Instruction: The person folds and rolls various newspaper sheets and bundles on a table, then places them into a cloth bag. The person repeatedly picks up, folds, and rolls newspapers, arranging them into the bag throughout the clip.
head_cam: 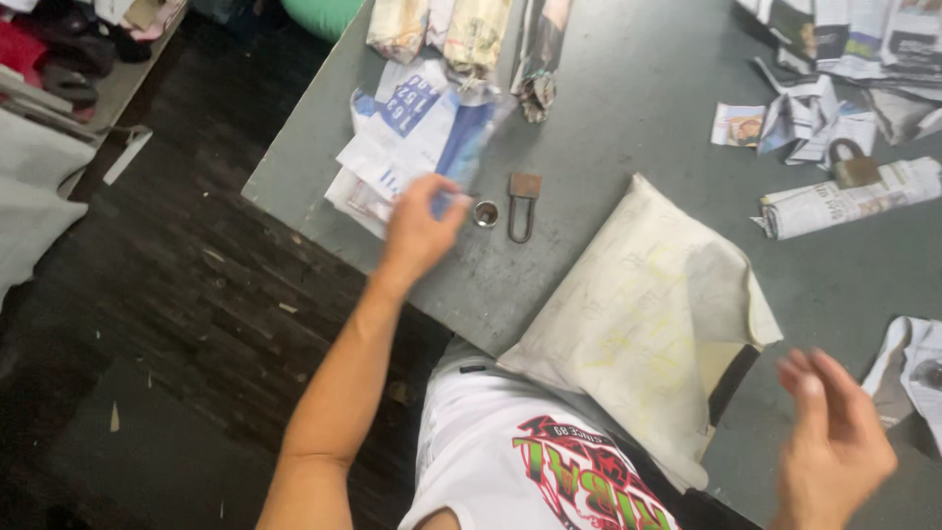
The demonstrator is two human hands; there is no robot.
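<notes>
Room: a grey table (628, 108) over a dark wood floor (196, 294), seen from above.
Left hand: the left hand (420, 228) reaches out to about 10 o'clock. Its fingers pinch the near edge of a blue and white paper sheet (417, 132). The hand is blurred, so I cannot tell how tight the pinch is.
Paper sheet: it lies at the table's left edge, on top of more paper. It looks light, thin and floppy, and it would tear with a hard pull. A flat edge or corner looks like the best place to hold it.
Right hand: the right hand (834, 442) hangs at about 4 o'clock, fingers spread, holding nothing.
Beside the left hand: a small round metal ring (486, 213) just past the fingertips, then a rusty padlock (522, 203) with a long loop.
Farther out: a pale cloth pad (648, 304) near the body, a rolled newspaper (849, 199) at 2 o'clock, paper-wrapped bundles (461, 34) at 12 o'clock.
</notes>
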